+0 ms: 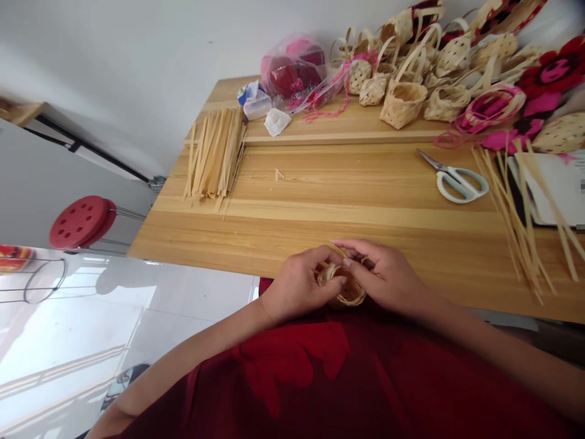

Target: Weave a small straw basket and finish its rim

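Note:
A small woven basket [351,294] of pale strips sits at the table's front edge, close to my body, its round opening facing up. My left hand [304,277] grips its left side, thumb over the rim and fingers around the outside. My right hand [381,271] is closed at the far right part of the rim, with thumb and fingers pinching there. Both hands cover much of the basket, and the exact strip under the right fingertips is hard to make out.
A bundle of flat strips [214,155] lies at the left. Scissors [457,182] with white handles rest at the right, beside loose strips [516,225] and a notebook [560,186]. Several finished baskets [404,103] and a plastic bag [297,70] line the back. Red stools [80,222] stand left.

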The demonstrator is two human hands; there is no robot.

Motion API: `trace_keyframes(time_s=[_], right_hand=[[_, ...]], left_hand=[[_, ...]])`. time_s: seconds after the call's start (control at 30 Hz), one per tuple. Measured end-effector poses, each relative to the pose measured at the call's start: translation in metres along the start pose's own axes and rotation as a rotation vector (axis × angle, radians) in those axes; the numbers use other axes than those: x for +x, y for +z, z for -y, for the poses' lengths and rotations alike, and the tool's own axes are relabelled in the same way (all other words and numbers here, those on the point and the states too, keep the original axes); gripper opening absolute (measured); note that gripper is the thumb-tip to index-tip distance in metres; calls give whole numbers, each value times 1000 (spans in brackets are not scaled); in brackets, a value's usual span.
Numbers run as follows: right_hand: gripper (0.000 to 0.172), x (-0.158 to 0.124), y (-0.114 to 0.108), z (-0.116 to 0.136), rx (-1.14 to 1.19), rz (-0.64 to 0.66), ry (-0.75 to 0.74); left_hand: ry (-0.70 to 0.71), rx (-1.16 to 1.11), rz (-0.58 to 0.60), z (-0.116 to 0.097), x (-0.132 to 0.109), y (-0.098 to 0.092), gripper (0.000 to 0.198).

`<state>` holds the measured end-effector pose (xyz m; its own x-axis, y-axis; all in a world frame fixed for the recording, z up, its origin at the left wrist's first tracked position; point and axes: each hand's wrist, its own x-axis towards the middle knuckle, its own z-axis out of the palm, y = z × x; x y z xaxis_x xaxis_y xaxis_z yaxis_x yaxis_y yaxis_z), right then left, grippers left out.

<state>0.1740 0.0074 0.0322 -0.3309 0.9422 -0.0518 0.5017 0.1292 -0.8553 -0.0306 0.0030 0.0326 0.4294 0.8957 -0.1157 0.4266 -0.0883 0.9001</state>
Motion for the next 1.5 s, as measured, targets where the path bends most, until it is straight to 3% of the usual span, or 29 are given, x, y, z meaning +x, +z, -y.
trace_keyframes(time_s=[0.27,0.4,0.6,0.77,0.97,1.2,1.5], right_hand=[[36,11,-16,0,-253,31,-100],[34,15,-16,-5,-105,42,14],[31,16,-13,-4,36,37,26],[21,19,-10,-8,271,90,157],[22,12,-11,-5,211,16,85],[19,14,-11,-7,232,-30,169],[24,15,-7,-16,236,-25,253]], left_hand=[[66,93,-60,-1,7,2,19],[80,75,-89,-3,11,5,17],[7,31,-42,-1,15,5,14],[-33,-6,-42,2,16,3,14],[23,-4,-62,4,15,6,14],[47,92,-84,1,10,8,26],[141,228,6,-3,13,4,33]])
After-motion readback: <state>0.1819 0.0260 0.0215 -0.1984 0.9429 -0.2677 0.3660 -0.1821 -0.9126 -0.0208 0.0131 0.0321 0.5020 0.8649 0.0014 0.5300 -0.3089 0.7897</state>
